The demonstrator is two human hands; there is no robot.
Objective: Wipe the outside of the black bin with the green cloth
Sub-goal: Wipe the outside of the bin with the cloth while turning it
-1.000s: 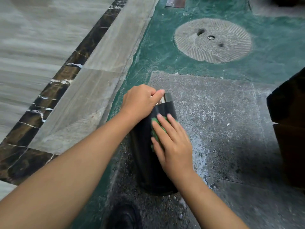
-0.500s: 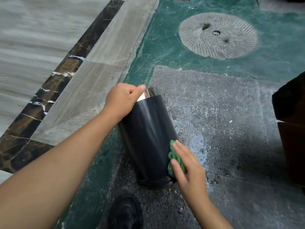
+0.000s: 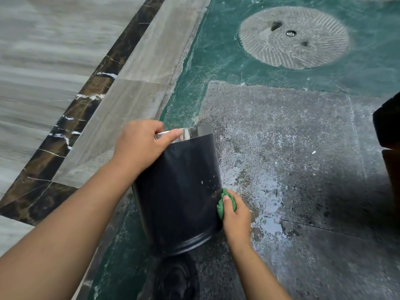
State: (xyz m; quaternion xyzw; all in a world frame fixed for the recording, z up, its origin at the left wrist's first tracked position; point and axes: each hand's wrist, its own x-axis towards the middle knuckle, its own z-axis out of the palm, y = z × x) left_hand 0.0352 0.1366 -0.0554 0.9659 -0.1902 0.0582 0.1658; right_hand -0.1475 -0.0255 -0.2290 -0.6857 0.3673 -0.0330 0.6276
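The black bin (image 3: 179,191) stands tilted on the wet floor, its shiny metal rim (image 3: 194,133) pointing away from me. My left hand (image 3: 140,146) grips that rim at the upper left. My right hand (image 3: 237,219) holds the bunched green cloth (image 3: 225,202) pressed against the bin's lower right side, near its base. Most of the cloth is hidden inside my fingers.
Wet grey concrete (image 3: 292,148) lies to the right of the bin, green painted floor (image 3: 216,50) beyond it. A round grooved stone disc (image 3: 294,37) sits at the far right. A dark object (image 3: 387,131) is at the right edge. A black shoe (image 3: 173,278) is below the bin.
My right hand has slid the cloth from the bin's upper front down and around to its lower right side. The bin has turned, showing more of its black wall, with my left hand still on the rim.
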